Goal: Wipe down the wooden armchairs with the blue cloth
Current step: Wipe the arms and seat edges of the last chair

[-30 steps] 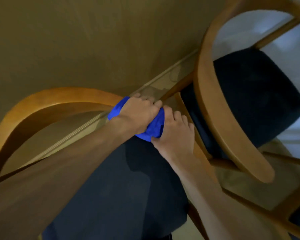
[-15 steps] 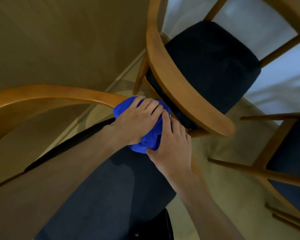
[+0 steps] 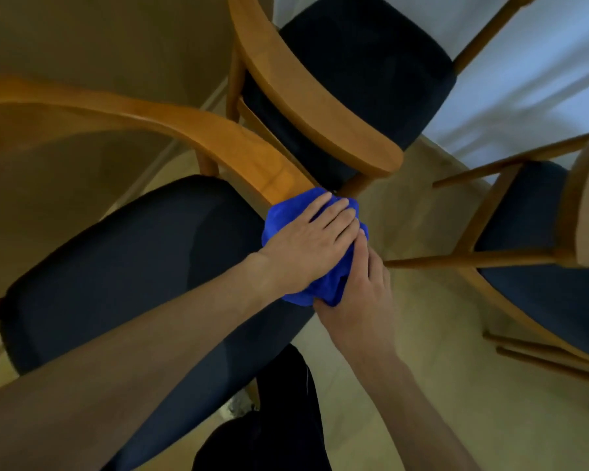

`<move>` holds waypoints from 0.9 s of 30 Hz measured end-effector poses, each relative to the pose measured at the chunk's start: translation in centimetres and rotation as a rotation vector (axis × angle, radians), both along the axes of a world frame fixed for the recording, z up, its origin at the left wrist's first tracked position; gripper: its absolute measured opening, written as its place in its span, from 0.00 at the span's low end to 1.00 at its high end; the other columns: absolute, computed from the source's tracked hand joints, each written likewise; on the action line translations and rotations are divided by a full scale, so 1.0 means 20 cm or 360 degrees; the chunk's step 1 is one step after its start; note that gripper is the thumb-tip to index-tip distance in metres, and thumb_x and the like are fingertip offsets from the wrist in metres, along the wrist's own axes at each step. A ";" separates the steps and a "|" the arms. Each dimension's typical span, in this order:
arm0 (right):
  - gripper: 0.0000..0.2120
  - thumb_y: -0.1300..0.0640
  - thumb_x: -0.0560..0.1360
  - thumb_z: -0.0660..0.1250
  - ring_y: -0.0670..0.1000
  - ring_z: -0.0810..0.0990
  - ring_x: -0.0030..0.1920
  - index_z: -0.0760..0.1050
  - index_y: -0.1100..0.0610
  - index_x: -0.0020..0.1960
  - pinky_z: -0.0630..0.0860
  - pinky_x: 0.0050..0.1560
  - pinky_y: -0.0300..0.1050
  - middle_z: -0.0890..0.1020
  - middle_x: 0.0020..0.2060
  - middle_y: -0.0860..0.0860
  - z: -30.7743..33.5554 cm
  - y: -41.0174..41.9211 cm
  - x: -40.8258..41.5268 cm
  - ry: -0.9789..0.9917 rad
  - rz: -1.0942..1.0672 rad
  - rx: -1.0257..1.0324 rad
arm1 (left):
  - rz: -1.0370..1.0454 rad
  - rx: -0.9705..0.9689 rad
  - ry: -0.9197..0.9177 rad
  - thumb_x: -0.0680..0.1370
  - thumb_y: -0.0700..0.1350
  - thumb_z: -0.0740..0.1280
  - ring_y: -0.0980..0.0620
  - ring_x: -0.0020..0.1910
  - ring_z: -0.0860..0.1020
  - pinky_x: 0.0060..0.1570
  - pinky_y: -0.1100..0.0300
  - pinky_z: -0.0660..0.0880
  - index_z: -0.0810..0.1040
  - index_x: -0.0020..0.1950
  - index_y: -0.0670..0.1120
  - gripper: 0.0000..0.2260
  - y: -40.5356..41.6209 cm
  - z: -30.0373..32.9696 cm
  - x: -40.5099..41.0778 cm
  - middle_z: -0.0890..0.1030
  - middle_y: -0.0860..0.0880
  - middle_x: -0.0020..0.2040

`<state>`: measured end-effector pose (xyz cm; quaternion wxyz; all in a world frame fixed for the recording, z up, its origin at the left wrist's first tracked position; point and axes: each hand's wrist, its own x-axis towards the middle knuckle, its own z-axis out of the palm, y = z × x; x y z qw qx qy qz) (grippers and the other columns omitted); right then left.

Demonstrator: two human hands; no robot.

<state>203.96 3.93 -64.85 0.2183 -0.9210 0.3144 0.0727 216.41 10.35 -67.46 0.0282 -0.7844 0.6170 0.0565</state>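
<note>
Near armchair [image 3: 150,130] at nine o'clock, second armchair [image 3: 320,107] at twelve, third armchair [image 3: 541,260] at three; cloth [image 3: 279,219] on near armrest end, centre, under both hands.

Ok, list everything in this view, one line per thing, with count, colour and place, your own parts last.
wooden armchairs: three, tan frames with dark navy seats; one nearest at left, one at top centre, one at right.
blue cloth: one, bright blue, bunched over the end of the nearest chair's armrest.
floor: beige, under the chairs.
wall: tan, upper left.
left hand: one, laid over the cloth, fingers fairly straight.
right hand: one, below the left, grip on the cloth's lower edge.
</note>
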 end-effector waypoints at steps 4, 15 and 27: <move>0.48 0.58 0.71 0.75 0.51 0.65 0.72 0.47 0.55 0.80 0.69 0.69 0.47 0.62 0.75 0.53 0.00 0.02 -0.18 0.0013 -0.0043 0.0029 | -0.0036 -0.0058 0.0045 0.75 0.42 0.52 0.41 0.77 0.52 0.76 0.44 0.46 0.57 0.76 0.39 0.28 0.00 0.00 -0.17 0.58 0.39 0.77; 0.22 0.63 0.73 0.67 0.54 0.79 0.46 0.68 0.58 0.65 0.75 0.44 0.45 0.81 0.51 0.54 0.08 0.16 -0.31 0.0076 -0.0495 0.0254 | -0.0067 -0.0117 0.0373 0.76 0.41 0.43 0.50 0.78 0.42 0.76 0.54 0.41 0.46 0.79 0.44 0.30 0.19 0.01 -0.42 0.45 0.47 0.80; 0.24 0.63 0.73 0.67 0.45 0.79 0.44 0.69 0.53 0.69 0.71 0.39 0.28 0.81 0.48 0.46 0.06 0.39 -0.07 -0.0103 0.0423 0.0763 | 0.0743 -0.0179 0.0690 0.70 0.54 0.75 0.50 0.78 0.47 0.75 0.55 0.53 0.47 0.80 0.50 0.48 0.86 0.08 -0.29 0.47 0.49 0.80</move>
